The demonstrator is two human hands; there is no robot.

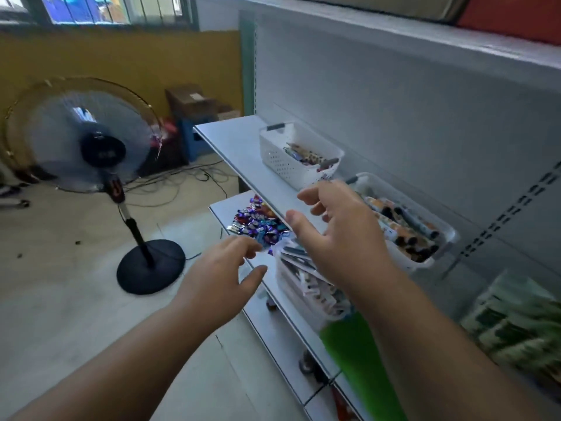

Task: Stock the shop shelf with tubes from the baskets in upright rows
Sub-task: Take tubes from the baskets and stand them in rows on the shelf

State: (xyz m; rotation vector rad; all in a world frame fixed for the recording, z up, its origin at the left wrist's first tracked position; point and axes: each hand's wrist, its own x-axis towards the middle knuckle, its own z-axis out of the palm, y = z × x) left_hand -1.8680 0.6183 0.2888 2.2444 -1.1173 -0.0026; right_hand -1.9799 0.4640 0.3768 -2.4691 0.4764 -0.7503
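Hovering empty and loosely spread beside the near basket (425,262), both hands, left hand (218,278) and right hand (337,235), are nearing light, likely slippery tubes (403,226); pinching mid-barrel seems best.

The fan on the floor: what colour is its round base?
Black. The fan's base shows plainly in the head view, on the pale floor left of the shelf.

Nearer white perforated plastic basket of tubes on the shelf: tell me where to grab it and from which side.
Take the nearer white perforated plastic basket by its two short end rims, probably coming from above and the open front of the grey metal shelf. Its long side faces the aisle, and the loose tubes lying inside call for a level lift.
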